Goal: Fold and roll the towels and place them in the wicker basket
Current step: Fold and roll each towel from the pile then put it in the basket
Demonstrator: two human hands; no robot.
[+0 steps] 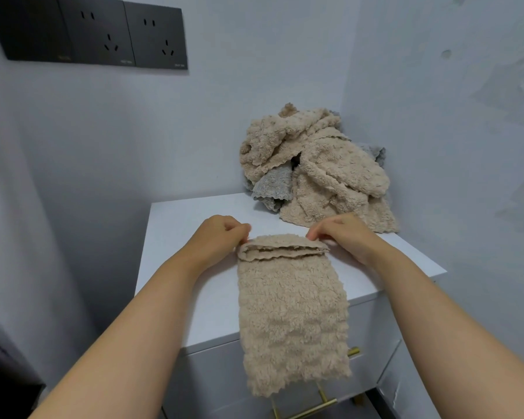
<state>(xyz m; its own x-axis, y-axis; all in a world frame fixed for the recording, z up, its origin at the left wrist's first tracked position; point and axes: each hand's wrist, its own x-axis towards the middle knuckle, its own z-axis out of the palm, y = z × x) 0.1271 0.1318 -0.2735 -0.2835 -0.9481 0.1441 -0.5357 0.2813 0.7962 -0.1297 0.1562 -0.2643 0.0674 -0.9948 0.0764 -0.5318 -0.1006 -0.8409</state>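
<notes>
Forearms: my left forearm (pixel 133 322) and right forearm (pixel 454 328) reached forward on either side of the strip of cloth.
Beige towel (pixel 291 313): folded into a long narrow strip, it lay on the white cabinet top (pixel 182 267), and its near end hung over the front edge, in front of the drawer's brass handle (pixel 353 351).
Roll (pixel 282 247): the far end was turned over once toward me, which I judged to be only the first turn.
Left hand (pixel 217 237): my fingers were curled, pinching the left corner of that turned-over end.
Right hand (pixel 342 234): it did the same at the right corner, with the fingertips pinched on the cloth.
Pile of towels (pixel 312 164): a loose heap, mostly beige with a grey towel (pixel 273 184) poking out, sat in the back corner just beyond my right hand. None of it looked folded.
Wicker basket: it was not in view, so I could not tell where it stood.
Done: the folding of this one towel looked finished and the rolling barely begun.
Left: the rest of the strip needed rolling and a trip to the basket, and then the whole heap needed the same.
</notes>
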